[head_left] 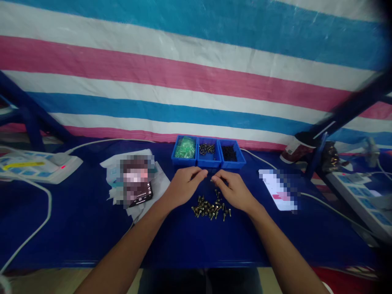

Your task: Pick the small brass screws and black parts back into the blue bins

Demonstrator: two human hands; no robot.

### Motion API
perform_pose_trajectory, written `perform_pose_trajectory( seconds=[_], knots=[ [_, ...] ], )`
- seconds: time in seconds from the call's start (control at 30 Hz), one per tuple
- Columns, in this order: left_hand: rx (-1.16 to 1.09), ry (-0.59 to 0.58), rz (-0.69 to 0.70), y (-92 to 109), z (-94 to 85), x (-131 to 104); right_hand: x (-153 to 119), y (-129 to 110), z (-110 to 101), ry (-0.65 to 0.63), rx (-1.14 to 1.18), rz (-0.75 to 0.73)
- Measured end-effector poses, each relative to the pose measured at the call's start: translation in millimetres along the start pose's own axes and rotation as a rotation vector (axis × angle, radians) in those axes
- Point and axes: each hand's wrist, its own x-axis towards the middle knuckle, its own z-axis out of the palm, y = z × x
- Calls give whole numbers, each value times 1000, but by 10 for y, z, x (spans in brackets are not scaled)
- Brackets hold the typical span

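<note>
My left hand point(186, 184) is closed, thumb and fingertips pinched together; what they hold, if anything, is too small to make out. Just to its right, my right hand point(232, 188) is pinched too, with a tiny light metal part, perhaps a screw, showing at its fingertips. A loose pile of brass-coloured screws point(210, 209) with dark heads lies on the blue table point(190, 245) just below both hands. Beyond the hands stand three joined blue bins: a left bin point(175, 162) with green clear plastic pieces, a middle bin point(211, 164) with small metal screws, and a right bin point(232, 165) with small black parts.
A phone point(142, 196) lies on white papers point(162, 183) at left; another lit phone point(280, 192) lies at right. Power strips point(61, 169) and cables flank the table. A dark red cup point(297, 149) stands back right, before a striped sheet point(196, 90).
</note>
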Motion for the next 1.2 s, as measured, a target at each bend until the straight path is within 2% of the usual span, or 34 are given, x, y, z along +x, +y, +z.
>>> perform_pose_trajectory(
  seconds=[0.1,0.2,0.27,0.33,0.4,0.43,0.5,0.57,0.63,0.7,0.87,1.2],
  knots=[
    [-91,113,-75,-30,-86,22,-13,6,-29,-79,77,91],
    [-90,152,-99,-56,-129,36,-2,29,-12,-106,230,135],
    [-63,145,-93,-63,-120,36,24,62,19,4,359,160],
    [-40,134,-87,-61,-97,31,52,110,42,189,422,206],
    [-17,134,-87,-53,-76,26,64,161,38,299,324,252],
    [-6,138,-86,-49,-70,24,60,182,27,295,219,266],
    [15,139,-82,-40,-63,23,36,207,-3,185,-13,278],
    [33,130,-68,-31,-60,24,2,205,-24,12,-187,272],
    [47,121,-51,-21,-54,24,-27,191,-27,-133,-289,248],
    [54,118,-36,-11,-40,22,-40,181,-20,-210,-342,216],
    [80,96,-30,5,1,14,-29,201,-8,-270,-323,146],
    [118,58,-23,5,49,8,-20,216,34,-238,-242,104]
  ],
)
